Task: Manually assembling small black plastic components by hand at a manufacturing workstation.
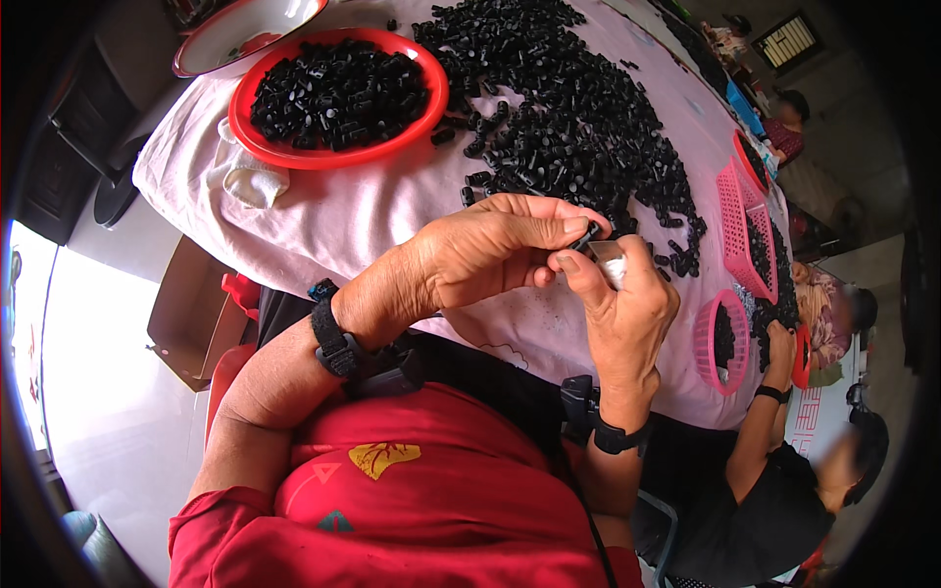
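Left hand (490,255): curled shut, fingertips pinching a small black plastic part (585,238) at the picture's centre.
Right hand (622,309): closed around a small pale piece (610,263), thumb pressed up against the black part (the two hands touch there).
Loose heap (578,108): black parts spread over the pink-covered worktop (363,211), at 12 o'clock from the hands.
Red bowl (294,152): full of the same parts, at 11 o'clock.
White bowl (211,54): just beyond the red one, touching its rim.
Pink baskets (730,211): at 3 o'clock, near another person's hand (781,338).
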### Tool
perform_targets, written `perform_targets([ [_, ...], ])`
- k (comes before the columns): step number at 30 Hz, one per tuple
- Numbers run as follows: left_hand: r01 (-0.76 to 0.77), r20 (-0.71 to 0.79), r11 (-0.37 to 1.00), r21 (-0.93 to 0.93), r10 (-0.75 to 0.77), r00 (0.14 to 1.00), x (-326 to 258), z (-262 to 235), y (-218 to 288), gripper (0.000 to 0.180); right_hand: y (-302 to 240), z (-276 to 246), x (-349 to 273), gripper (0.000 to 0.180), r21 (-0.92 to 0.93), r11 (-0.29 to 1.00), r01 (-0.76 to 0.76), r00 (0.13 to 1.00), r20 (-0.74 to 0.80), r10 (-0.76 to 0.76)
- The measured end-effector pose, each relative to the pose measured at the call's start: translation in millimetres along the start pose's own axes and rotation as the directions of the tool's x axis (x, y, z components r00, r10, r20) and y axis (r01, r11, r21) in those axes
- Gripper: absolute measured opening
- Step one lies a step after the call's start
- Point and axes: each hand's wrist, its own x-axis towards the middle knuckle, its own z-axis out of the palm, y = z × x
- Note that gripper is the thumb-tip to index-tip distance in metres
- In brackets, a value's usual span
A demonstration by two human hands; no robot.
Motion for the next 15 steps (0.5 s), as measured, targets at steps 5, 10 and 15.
perform_targets([
  [5,0.029,0.028,1.000,-0.011,-0.029,0.999,-2,1,9,0.028,-18,-12,5,0.021,0.589,0.793,-0.157,0.984,0.025,0.177],
  [10,0.021,0.007,1.000,-0.014,-0.021,1.000,-2,-4,8,0.026,-13,-2,4,0.018,0.695,0.707,-0.126,0.991,0.054,0.123],
  [15,-0.051,-0.028,0.998,-0.023,0.051,0.998,-3,5,9,0.025,-7,0,2,0.012,0.628,0.771,-0.110,0.979,-0.068,0.195],
])
